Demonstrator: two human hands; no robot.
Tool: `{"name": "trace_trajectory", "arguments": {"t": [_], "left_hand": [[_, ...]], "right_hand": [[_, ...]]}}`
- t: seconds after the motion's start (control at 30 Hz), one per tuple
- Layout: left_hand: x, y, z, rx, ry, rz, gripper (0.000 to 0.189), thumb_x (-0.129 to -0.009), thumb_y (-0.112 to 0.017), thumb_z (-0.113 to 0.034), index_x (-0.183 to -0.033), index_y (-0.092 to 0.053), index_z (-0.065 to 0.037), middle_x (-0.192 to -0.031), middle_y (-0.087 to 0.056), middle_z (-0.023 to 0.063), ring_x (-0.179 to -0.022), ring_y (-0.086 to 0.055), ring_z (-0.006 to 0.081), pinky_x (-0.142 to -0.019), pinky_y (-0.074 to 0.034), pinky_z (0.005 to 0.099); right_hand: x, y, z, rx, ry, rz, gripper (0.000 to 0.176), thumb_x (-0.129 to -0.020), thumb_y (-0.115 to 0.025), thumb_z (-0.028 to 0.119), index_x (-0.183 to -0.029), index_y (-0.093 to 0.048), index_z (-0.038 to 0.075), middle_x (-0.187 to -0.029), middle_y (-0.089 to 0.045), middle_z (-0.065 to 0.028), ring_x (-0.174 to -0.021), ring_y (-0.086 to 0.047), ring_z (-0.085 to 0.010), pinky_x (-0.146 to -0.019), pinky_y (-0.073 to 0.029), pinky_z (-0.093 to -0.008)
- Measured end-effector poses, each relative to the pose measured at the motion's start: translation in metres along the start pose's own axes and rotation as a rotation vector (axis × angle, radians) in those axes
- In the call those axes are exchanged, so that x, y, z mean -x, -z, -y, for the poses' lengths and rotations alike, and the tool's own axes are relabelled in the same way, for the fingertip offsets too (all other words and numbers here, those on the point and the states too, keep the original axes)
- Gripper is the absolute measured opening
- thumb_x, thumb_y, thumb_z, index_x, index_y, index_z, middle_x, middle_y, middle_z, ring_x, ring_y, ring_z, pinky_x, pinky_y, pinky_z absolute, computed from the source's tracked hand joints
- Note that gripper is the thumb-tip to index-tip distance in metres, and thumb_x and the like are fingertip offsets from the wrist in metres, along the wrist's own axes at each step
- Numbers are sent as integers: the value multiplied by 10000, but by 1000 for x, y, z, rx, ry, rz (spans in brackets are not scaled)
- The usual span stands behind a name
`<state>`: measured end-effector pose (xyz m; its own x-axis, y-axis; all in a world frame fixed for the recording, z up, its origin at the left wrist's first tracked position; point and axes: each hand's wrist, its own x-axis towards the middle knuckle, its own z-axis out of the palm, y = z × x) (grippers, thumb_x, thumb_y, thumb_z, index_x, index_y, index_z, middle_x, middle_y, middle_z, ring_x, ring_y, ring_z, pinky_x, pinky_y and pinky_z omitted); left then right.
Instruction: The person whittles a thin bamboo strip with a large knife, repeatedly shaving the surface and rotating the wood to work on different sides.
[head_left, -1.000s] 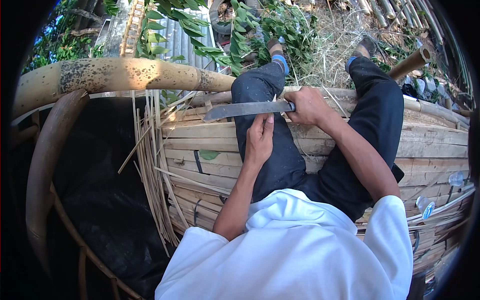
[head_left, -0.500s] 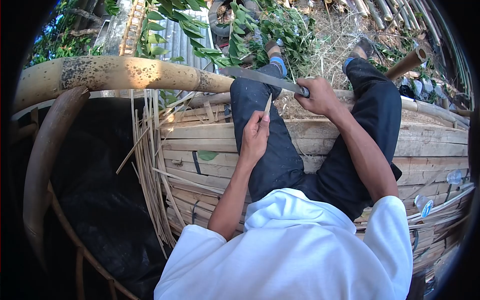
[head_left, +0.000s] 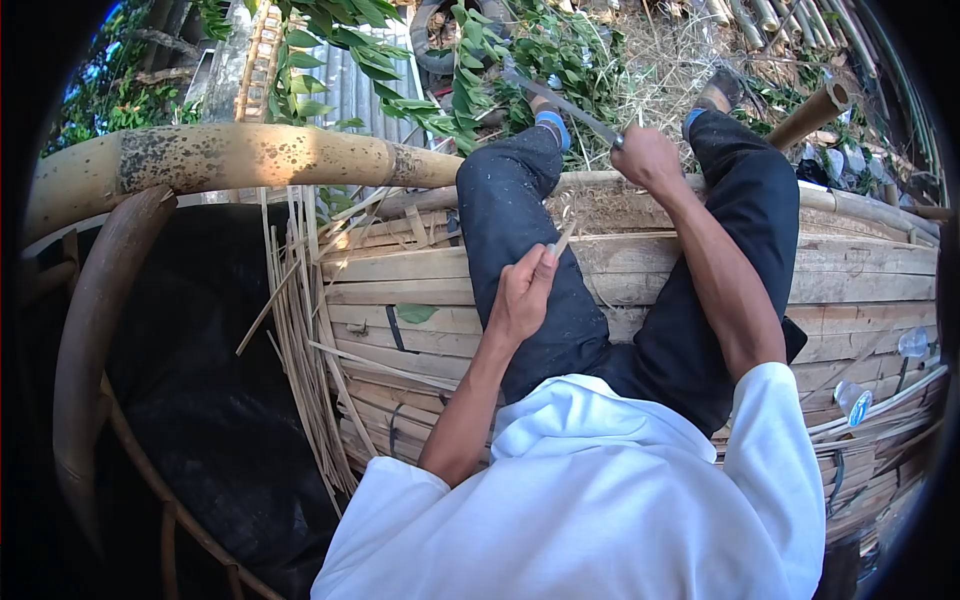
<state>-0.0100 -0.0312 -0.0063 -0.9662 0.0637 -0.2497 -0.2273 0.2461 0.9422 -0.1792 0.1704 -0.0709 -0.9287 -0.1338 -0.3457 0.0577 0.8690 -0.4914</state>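
My right hand point(head_left: 648, 160) is closed around the handle of a long-bladed knife point(head_left: 575, 113) out beyond my knees, its blade pointing forward and to the left. Over my left thigh, my left hand point(head_left: 523, 290) grips a short, pale pointed stick point(head_left: 564, 238), perhaps bamboo; most of it is hidden in the fingers. A thin curled shaving shows near the stick's tip. Blade and stick are apart.
I sit on a platform of bamboo slats point(head_left: 400, 292). Thin split strips point(head_left: 300, 350) lie to the left, beside a black sheet point(head_left: 200, 380). A thick bamboo pole point(head_left: 250, 155) crosses at upper left. Plastic cups point(head_left: 853, 402) lie at right; leafy branches point(head_left: 480, 60) hang ahead.
The knife has swung forward, away from the stick, with my right hand. My left hand has dropped slightly toward me, and the stick now tilts more to the right.
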Motion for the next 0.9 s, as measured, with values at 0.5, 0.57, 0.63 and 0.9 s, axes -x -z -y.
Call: {"name": "trace_trajectory", "arguments": {"t": [0.5,0.57,0.63,0.9], "left_hand": [[-5,2,2,216,66,-73,304,-1001,-442,-337,-899,-524,-63,-615,-316,-69,-470,-234,19,-408,-178,205],[-3,0,5,171,42,-69,307,-1002,-440,-335,-871,-508,-65,-608,-307,-70,-472,-234,20,-415,-191,200],[-4,3,-8,228,174,-75,320,-1003,-439,-338,-833,-487,-70,-603,-312,-67,-477,-247,21,-427,-208,198],[-8,11,-17,190,227,-73,314,-1004,-447,-326,-839,-511,-67,-583,-342,-80,-494,-285,1,-425,-223,187]], "right_hand": [[60,-13,40,-143,800,-80,227,-613,-681,239,-757,-576,98,-599,-599,-130,-622,-621,-352,-561,-476,-465],[60,-12,41,-111,779,-52,209,-611,-679,230,-748,-597,96,-604,-606,-135,-631,-626,-357,-582,-491,-465],[54,-14,40,-67,563,-96,190,-646,-659,232,-762,-638,82,-643,-626,-177,-654,-641,-361,-618,-506,-466],[9,18,4,-462,7,-46,288,-750,-608,272,-810,-678,0,-695,-632,-232,-728,-652,-362,-686,-492,-432]]}}
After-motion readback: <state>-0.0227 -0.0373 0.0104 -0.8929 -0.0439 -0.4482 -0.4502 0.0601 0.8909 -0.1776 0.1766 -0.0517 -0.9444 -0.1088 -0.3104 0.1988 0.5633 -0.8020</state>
